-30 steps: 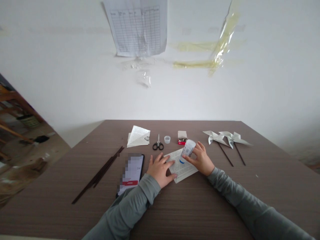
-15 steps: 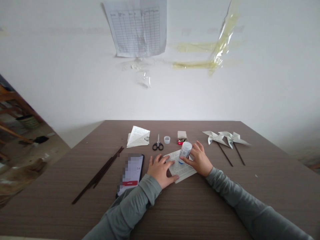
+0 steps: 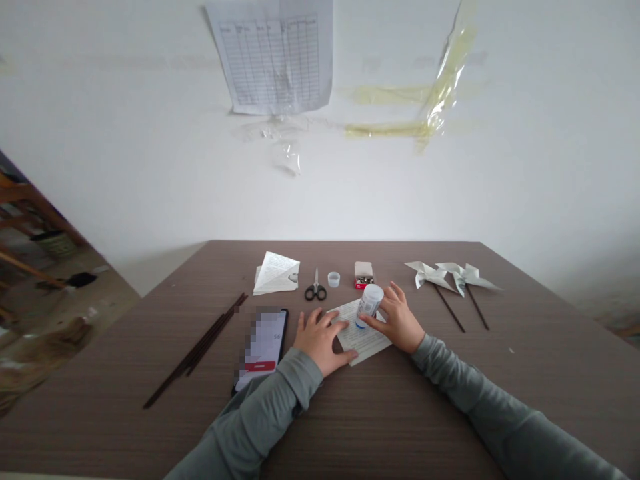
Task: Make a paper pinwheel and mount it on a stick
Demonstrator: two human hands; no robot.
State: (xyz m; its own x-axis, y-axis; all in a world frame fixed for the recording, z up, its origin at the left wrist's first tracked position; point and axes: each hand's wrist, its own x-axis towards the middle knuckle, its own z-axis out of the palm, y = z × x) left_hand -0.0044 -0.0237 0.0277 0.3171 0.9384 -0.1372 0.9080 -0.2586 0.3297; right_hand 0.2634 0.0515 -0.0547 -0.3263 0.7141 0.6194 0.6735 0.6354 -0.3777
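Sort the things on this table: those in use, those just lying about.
Seemingly in use:
- white tube, in the right hand
- printed sheet, partly under the left hand

Lying about:
- phone
- dark sticks
- folded papers
- scissors
- small white cup
- red box
- two pinwheels

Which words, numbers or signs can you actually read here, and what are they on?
"56": on the phone screen.
Too small or blurred to read:
label on the white bottle
print on the flat page
print on the folded papers
marks on the red box
chart on the wall sheet
phone's red button
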